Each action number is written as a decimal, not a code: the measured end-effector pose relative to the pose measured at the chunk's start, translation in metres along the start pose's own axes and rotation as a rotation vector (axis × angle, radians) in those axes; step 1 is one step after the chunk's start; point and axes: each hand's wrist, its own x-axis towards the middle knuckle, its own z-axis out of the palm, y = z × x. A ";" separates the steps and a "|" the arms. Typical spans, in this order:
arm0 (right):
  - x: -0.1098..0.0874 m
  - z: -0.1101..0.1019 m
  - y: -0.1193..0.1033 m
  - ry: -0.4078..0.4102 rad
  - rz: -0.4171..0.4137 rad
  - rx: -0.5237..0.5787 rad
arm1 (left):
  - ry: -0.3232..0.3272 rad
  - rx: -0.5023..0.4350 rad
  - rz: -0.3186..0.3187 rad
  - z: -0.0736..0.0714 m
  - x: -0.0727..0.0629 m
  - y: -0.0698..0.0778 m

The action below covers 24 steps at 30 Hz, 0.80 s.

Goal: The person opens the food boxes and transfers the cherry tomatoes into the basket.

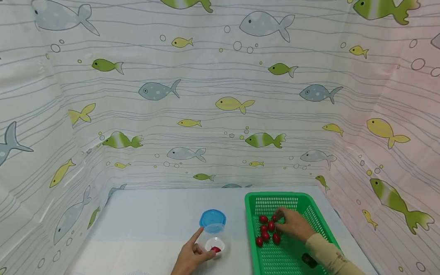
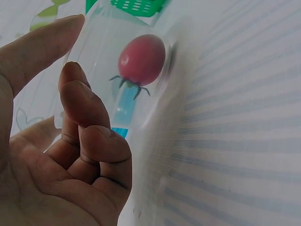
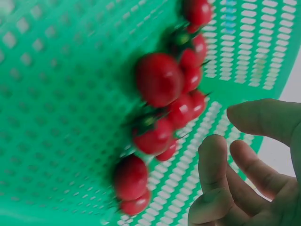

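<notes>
On the table, my left hand holds a small clear plastic container by its side, thumb and index finger spread along it. One red cherry tomato with a green stem lies inside, seen through the wall in the left wrist view. My right hand is inside the green basket, just above several cherry tomatoes. In the right wrist view its thumb and bent fingers stand apart beside the tomatoes, with nothing between them.
A blue lid lies on the white table right behind the container. The basket's raised rim stands to the right of the container. Fish-patterned sheeting walls the table at the back and both sides.
</notes>
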 end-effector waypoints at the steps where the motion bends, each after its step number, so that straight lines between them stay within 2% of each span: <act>1: 0.000 0.000 -0.004 0.000 -0.013 -0.002 | 0.000 -0.001 0.002 0.000 0.000 0.000; 12: 0.001 0.006 -0.038 0.012 -0.100 0.047 | 0.003 -0.007 -0.005 0.000 0.000 0.002; 19: 0.001 0.012 -0.056 -0.001 -0.211 0.100 | -0.002 -0.008 -0.005 0.001 -0.001 0.003; 24: 0.001 0.017 -0.074 -0.010 -0.256 0.107 | -0.003 0.010 0.001 0.000 -0.002 0.002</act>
